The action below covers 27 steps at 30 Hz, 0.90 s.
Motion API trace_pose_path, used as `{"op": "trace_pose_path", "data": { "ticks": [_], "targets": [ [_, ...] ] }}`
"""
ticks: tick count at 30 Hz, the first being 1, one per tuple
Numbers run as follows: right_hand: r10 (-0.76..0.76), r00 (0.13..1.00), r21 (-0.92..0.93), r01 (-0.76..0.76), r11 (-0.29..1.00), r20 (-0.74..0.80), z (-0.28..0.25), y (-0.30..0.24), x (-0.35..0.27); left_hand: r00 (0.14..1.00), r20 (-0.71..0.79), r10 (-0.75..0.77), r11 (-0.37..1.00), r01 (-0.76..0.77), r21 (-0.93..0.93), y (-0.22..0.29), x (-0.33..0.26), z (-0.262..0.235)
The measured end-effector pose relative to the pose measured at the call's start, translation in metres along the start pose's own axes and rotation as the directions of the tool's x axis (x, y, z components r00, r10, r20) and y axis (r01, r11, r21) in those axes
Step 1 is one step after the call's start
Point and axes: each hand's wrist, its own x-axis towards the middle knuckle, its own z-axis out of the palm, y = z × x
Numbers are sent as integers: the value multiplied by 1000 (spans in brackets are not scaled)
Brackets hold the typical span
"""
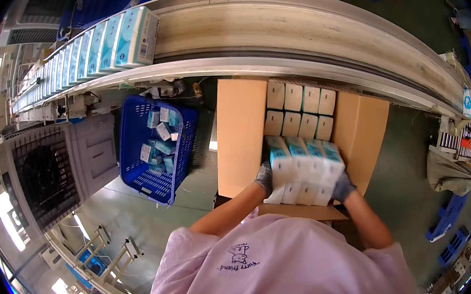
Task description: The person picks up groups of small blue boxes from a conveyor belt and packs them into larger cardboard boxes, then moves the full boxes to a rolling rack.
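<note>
My left hand [265, 177] and my right hand [344, 186], both in dark grey gloves, squeeze a row of white and teal tissue packs [304, 161] from its two ends. The row is tilted above the near part of an open cardboard box [238, 139], a little blurred. More tissue packs [302, 98] stand in rows in the far part of the box, and others [305, 193] show under the held row at the near side. My fingertips are partly hidden behind the row's ends.
Beyond the box runs a conveyor [315, 40], with a line of tissue packs [109, 42] at its left. A blue basket [145, 190] with loose small packs stands left of the box, beside a grey machine [94, 149]. Blue pallets [447, 218] lie on the right.
</note>
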Motion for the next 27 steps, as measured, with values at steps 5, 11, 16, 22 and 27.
{"op": "trace_pose_path", "data": {
  "ticks": [5,11,16,22,27],
  "targets": [
    [-55,997,-19,54,998,-47,-36,16,0,962,-266,56,908,61,414,10,-46,9],
    [-661,644,-705,668,240,385,86,-43,-90,798,471,377,157,-556,816,157,-175,90],
    [-704,434,-618,786,-9,563,166,-96,-75,-32,597,802,-563,-376,736,251,-171,114],
    [-445,257,-447,798,-403,858,261,-106,-47,-85,691,718,-610,401,683,294,-140,107],
    [-306,-90,-205,562,-801,948,341,-153,23,-96,749,656,-644,447,621,286,-119,111]
  ]
}}
